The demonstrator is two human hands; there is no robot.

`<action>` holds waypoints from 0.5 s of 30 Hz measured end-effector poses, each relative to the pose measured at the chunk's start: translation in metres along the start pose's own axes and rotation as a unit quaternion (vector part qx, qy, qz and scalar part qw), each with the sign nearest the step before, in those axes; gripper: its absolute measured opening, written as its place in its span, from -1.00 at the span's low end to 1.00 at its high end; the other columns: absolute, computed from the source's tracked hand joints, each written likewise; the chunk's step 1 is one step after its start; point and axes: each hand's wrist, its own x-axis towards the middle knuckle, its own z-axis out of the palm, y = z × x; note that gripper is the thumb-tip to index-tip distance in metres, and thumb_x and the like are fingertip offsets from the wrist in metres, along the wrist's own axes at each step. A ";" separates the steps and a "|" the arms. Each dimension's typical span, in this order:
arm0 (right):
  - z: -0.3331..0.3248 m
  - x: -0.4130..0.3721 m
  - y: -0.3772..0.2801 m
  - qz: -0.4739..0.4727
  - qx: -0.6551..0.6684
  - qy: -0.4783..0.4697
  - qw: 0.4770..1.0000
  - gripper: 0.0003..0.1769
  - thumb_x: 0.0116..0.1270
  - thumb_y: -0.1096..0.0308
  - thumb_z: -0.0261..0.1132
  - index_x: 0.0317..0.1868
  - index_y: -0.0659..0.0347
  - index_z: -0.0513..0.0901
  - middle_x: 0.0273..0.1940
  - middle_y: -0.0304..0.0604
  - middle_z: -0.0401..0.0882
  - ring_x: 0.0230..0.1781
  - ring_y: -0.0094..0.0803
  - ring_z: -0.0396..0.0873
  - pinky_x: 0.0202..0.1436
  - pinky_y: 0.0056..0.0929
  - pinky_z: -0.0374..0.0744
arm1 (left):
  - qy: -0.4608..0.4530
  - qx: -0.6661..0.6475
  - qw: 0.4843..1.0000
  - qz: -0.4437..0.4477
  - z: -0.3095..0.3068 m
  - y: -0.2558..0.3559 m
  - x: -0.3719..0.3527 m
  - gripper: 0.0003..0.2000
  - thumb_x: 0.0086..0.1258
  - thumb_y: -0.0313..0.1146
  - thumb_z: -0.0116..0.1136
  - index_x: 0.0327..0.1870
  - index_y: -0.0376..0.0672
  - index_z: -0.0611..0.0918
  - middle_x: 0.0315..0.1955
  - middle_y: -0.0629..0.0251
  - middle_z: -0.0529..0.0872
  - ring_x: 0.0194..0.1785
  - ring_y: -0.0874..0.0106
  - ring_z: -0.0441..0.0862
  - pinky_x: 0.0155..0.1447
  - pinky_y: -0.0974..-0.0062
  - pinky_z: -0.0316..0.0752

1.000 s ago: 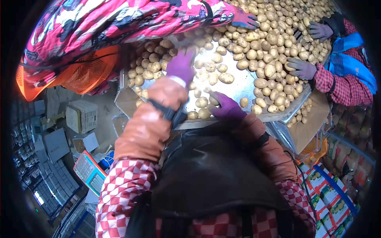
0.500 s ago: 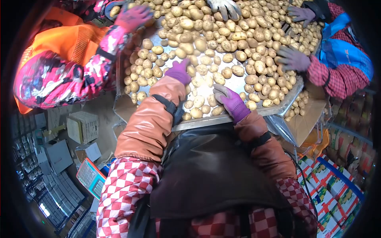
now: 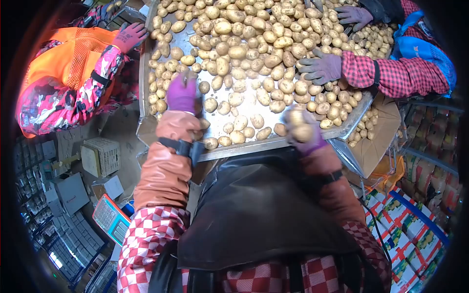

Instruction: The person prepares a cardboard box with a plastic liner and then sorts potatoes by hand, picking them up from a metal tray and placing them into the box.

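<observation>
The right hand (image 3: 313, 129), a little blurred, is curled around two potatoes (image 3: 302, 132) at the table's near rim (image 3: 254, 148). Left of it, the left hand (image 3: 182, 93) bends beside loose potatoes; whether it grasps one, I cannot tell. Just beyond the right hand, a co-worker's grey-purple glove (image 3: 321, 67) blocks part of the heap (image 3: 273, 36). Outward from the left hand, another person's pink glove (image 3: 129, 37) bears dark print, too small for reading.

We see bright glare whitening the metal tabletop (image 3: 249, 108) between the potatoes (image 3: 236, 99), and a soft sheen on our black apron (image 3: 259, 210). Motion blur smears our right hand (image 3: 313, 136). Fisheye distortion curves the outer edges; the corners fall black.
</observation>
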 end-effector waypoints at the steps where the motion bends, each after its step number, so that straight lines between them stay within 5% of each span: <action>1: -0.004 -0.014 -0.023 -0.032 0.089 -0.023 0.995 -0.55 0.47 0.18 0.11 0.27 0.20 0.43 0.16 -0.01 0.55 0.04 -0.27 0.63 -0.22 -0.45 0.71 | 0.046 0.157 0.984 0.078 0.001 -0.028 0.009 -0.50 0.27 0.07 0.20 0.20 0.07 0.59 0.06 0.02 0.64 0.17 0.16 0.57 0.20 0.14 0.43; 4: -0.037 -0.070 -0.105 -0.236 0.237 0.022 0.942 -0.39 0.44 0.08 0.12 0.34 0.32 0.35 0.28 0.06 0.45 0.26 -0.11 0.50 0.09 -0.27 0.68 | 0.059 0.245 0.967 -0.014 0.033 -0.064 -0.011 -0.41 0.17 0.11 0.25 0.24 0.11 0.55 0.27 -0.05 0.45 0.30 0.04 0.42 0.33 -0.06 0.26; 6: -0.025 -0.097 -0.139 -0.365 0.247 0.142 0.887 -0.34 0.45 0.07 0.13 0.38 0.36 0.30 0.32 0.07 0.41 0.31 -0.05 0.44 0.23 -0.20 0.60 | 0.004 0.085 0.996 0.026 0.048 -0.039 -0.049 -0.31 0.02 0.10 0.36 0.27 0.17 0.53 0.38 -0.09 0.29 0.43 -0.08 0.22 0.38 -0.18 0.16; 7: -0.044 -0.102 -0.155 -0.394 0.257 0.148 0.870 -0.34 0.46 0.08 0.12 0.40 0.37 0.28 0.33 0.07 0.41 0.33 -0.03 0.42 0.27 -0.18 0.56 | -0.130 0.076 0.988 0.038 0.038 -0.011 -0.065 -0.29 -0.01 0.11 0.38 0.27 0.20 0.53 0.40 -0.10 0.25 0.47 -0.07 0.16 0.39 -0.18 0.14; 8: -0.052 -0.100 -0.154 -0.400 0.221 0.150 0.877 -0.34 0.47 0.09 0.12 0.40 0.38 0.26 0.33 0.07 0.40 0.32 -0.03 0.42 0.30 -0.18 0.54 | -0.105 0.145 0.977 0.117 0.048 -0.004 -0.091 -0.33 0.01 0.08 0.40 0.23 0.13 0.57 0.38 -0.22 0.24 0.39 -0.14 0.25 0.40 -0.07 0.21; 11: -0.049 -0.065 -0.117 -0.361 0.016 0.145 0.921 -0.35 0.48 0.16 0.13 0.42 0.38 0.21 0.31 0.06 0.42 0.28 -0.04 0.45 0.34 -0.20 0.50 | -0.116 0.151 0.976 0.104 0.057 0.030 -0.128 -0.31 0.01 0.09 0.39 0.26 0.19 0.55 0.39 -0.15 0.24 0.43 -0.12 0.19 0.46 -0.08 0.04; 13: 0.010 -0.021 -0.066 -0.236 -0.189 0.178 0.937 -0.40 0.47 0.23 0.16 0.39 0.37 0.28 0.16 0.03 0.53 0.13 -0.19 0.58 0.21 -0.29 0.59 | -0.092 0.136 0.961 0.222 0.053 0.050 -0.131 -0.34 0.02 0.06 0.38 0.24 0.19 0.54 0.37 -0.09 0.28 0.40 -0.10 0.21 0.41 -0.11 0.08; 14: 0.058 -0.012 -0.044 -0.194 -0.461 0.138 0.855 -0.44 0.44 0.29 0.21 0.37 0.31 0.33 -0.01 -0.07 0.60 -0.10 -0.37 0.65 -0.06 -0.41 0.66 | -0.160 0.098 0.946 0.263 0.052 0.050 -0.128 -0.37 0.06 0.06 0.36 0.25 0.22 0.53 0.36 -0.01 0.32 0.42 -0.08 0.20 0.44 -0.18 -0.03; 15: 0.050 0.012 -0.024 -0.152 -0.337 0.107 0.923 -0.42 0.33 0.35 0.32 0.33 0.28 0.41 -0.06 -0.11 0.63 -0.19 -0.45 0.66 -0.23 -0.60 0.62 | -0.159 0.127 0.937 0.285 0.058 0.035 -0.127 -0.38 0.07 0.05 0.35 0.23 0.19 0.53 0.34 -0.01 0.34 0.40 -0.07 0.22 0.43 -0.15 0.01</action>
